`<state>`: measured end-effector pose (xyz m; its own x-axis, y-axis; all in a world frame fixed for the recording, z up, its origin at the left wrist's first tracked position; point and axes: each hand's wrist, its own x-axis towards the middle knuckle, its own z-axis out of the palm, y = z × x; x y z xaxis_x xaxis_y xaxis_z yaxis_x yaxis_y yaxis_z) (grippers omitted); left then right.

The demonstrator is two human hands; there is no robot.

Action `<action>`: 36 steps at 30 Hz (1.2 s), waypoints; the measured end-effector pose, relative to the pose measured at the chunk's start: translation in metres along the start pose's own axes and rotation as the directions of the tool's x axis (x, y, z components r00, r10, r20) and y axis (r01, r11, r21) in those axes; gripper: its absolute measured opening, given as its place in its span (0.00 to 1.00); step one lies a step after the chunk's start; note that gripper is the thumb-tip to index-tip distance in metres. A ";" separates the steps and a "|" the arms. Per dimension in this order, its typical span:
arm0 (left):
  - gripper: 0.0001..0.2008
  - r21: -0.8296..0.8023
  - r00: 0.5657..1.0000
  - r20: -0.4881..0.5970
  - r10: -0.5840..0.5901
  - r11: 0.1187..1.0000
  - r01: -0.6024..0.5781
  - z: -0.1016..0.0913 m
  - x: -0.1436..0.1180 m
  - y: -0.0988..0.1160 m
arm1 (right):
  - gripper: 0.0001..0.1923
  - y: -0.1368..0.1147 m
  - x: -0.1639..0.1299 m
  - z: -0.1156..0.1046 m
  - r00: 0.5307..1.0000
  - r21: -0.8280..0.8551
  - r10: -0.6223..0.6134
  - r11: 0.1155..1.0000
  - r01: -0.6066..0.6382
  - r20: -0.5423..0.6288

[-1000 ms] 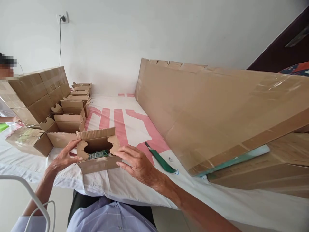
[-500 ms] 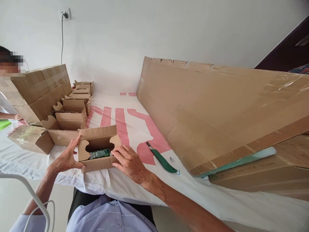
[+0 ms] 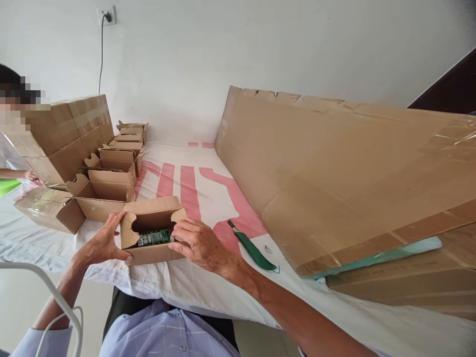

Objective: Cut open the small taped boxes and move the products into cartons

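Note:
An open cardboard box sits at the table's front edge, its back lid raised and its end flaps up. Inside lies a green printed pack with pale lettering and a whitish right end. My left hand grips the box's left end, thumb at the front corner and fingers at the back corner. At the right end my right hand has its fingers bent over the rim around the pack's whitish end; the fingertips are partly hidden. To the right lies a knife with a dark green sheath or handle.
Several open cardboard boxes stand in a row at left, beside stacked taped cartons. A large cardboard panel leans along the right side. Another person's hand shows at far left. A white curved tube crosses the lower left.
My right hand has shifted slightly left, its thumb now over the front rim near the pack's end. My left hand keeps its grip on the box. The view has turned slightly left.

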<state>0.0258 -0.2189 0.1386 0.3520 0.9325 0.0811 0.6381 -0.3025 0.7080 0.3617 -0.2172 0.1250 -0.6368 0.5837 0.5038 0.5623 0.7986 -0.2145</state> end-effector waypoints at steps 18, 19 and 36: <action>0.68 -0.068 0.999 -0.018 0.031 0.997 -0.032 0.007 -0.006 -0.010 | 0.04 -0.008 0.093 0.015 0.759 -0.180 0.076 0.982 0.055 0.646; 0.68 -0.074 0.999 -0.020 0.033 0.997 -0.034 0.007 -0.006 -0.010 | 0.04 -0.009 0.099 0.021 0.726 -0.167 0.080 0.985 0.048 0.683; 0.70 -0.149 0.999 -0.022 0.029 0.988 -0.032 0.017 -0.004 -0.014 | 0.16 -0.005 0.101 0.026 0.700 -0.112 0.112 0.993 -0.046 0.706</action>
<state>0.0271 -0.2217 0.1161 0.3556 0.9273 0.1170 0.5171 -0.2995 0.8018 0.2806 -0.1580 0.1552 -0.7547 0.6014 -0.2622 0.6467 0.7493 -0.1426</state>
